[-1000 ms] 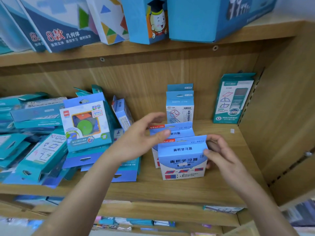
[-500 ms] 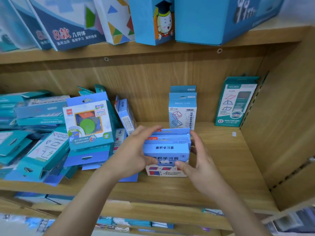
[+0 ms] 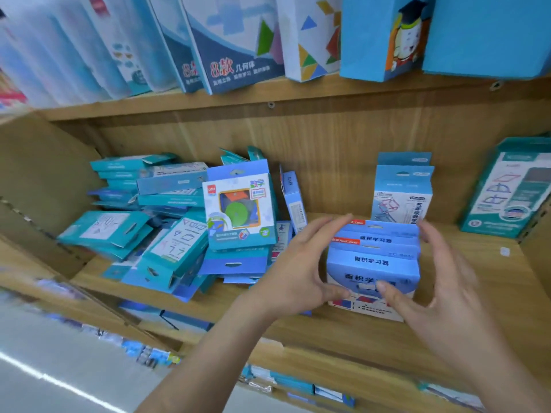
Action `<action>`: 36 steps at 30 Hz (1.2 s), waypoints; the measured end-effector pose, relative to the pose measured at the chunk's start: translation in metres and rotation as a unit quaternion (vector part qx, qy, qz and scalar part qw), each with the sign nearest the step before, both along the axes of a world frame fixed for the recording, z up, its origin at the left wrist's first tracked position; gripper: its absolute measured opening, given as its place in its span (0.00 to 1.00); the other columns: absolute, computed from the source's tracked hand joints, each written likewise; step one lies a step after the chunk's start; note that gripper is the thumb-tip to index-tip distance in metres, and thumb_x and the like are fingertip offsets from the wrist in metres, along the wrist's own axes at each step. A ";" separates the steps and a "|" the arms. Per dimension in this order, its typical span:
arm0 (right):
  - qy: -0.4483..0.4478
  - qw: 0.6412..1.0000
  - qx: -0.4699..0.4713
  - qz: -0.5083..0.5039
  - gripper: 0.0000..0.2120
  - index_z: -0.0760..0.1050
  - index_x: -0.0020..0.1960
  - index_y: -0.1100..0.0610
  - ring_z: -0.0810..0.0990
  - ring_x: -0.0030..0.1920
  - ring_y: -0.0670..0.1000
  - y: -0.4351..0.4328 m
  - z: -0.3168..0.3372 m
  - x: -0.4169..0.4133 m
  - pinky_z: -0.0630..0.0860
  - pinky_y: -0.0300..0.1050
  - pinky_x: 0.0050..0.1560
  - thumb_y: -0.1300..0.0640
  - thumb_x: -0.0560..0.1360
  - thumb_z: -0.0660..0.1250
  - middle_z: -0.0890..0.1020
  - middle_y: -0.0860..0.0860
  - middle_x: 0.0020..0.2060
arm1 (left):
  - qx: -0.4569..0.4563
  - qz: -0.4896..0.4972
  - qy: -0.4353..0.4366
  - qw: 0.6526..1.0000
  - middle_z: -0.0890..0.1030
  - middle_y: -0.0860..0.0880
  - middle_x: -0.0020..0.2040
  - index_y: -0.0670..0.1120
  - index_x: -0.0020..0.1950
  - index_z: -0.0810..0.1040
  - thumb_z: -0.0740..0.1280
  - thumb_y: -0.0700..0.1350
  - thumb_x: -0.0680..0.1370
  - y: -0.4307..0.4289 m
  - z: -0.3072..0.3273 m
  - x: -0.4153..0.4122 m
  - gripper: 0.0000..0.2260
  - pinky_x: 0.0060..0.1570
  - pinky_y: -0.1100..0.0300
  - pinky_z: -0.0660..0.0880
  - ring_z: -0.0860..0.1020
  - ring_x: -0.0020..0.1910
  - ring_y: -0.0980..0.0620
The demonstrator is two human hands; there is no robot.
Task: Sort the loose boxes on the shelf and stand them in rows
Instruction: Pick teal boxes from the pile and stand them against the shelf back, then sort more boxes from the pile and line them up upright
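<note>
The light wooden shelf [image 3: 328, 332] carries a loose heap of teal and blue flat cardboard boxes [image 3: 167, 234] on its left half. Right of the heap, near the front edge, a short row of light-blue cardboard boxes [image 3: 372, 260] stands upright, one behind another. The left hand [image 3: 298, 272] and the blurred right hand [image 3: 441, 281] clasp the row from either side, fingers curled toward the back and thumbs on the front box.

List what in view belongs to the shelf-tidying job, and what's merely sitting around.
Job:
blue box row
loose box pile
pale-blue standing boxes
teal box at right

Sitting around:
large upper-shelf boxes
lower-shelf goods
</note>
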State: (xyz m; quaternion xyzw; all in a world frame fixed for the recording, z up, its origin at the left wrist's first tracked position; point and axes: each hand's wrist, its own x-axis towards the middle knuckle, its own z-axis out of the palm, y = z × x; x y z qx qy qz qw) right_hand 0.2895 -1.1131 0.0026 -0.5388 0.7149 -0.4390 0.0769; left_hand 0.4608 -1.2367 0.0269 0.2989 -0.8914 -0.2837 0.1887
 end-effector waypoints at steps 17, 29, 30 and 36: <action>0.059 0.983 0.007 -0.176 0.35 0.60 0.72 0.44 0.61 0.70 0.52 0.003 0.017 0.036 0.62 0.53 0.66 0.46 0.70 0.72 0.64 0.49 0.72 | -0.062 0.041 0.158 0.985 0.74 0.62 0.58 0.58 0.58 0.75 0.67 0.42 0.72 -0.022 -0.007 0.082 0.17 0.50 0.65 0.74 0.70 0.60 0.68; -0.178 0.982 -0.061 0.013 0.22 0.66 0.63 0.35 0.74 0.62 0.42 -0.082 0.020 0.147 0.73 0.43 0.60 0.53 0.74 0.67 0.76 0.35 0.56 | -0.065 0.241 0.109 0.962 0.80 0.56 0.50 0.50 0.62 0.75 0.65 0.43 0.78 -0.074 0.015 0.166 0.13 0.42 0.63 0.73 0.75 0.45 0.59; -0.178 0.983 -0.028 0.016 0.24 0.63 0.66 0.37 0.75 0.60 0.42 -0.091 0.019 0.150 0.73 0.40 0.58 0.53 0.75 0.67 0.74 0.33 0.54 | -0.055 0.240 0.086 0.965 0.79 0.55 0.55 0.50 0.65 0.72 0.65 0.46 0.78 -0.080 0.016 0.166 0.16 0.45 0.60 0.72 0.75 0.48 0.58; -0.231 0.972 0.039 0.023 0.29 0.54 0.72 0.44 0.76 0.57 0.45 -0.137 0.020 0.161 0.71 0.39 0.48 0.54 0.77 0.65 0.75 0.42 0.61 | 0.080 0.194 0.026 0.977 0.80 0.54 0.59 0.53 0.69 0.63 0.68 0.55 0.75 -0.105 0.017 0.145 0.26 0.52 0.49 0.75 0.79 0.50 0.49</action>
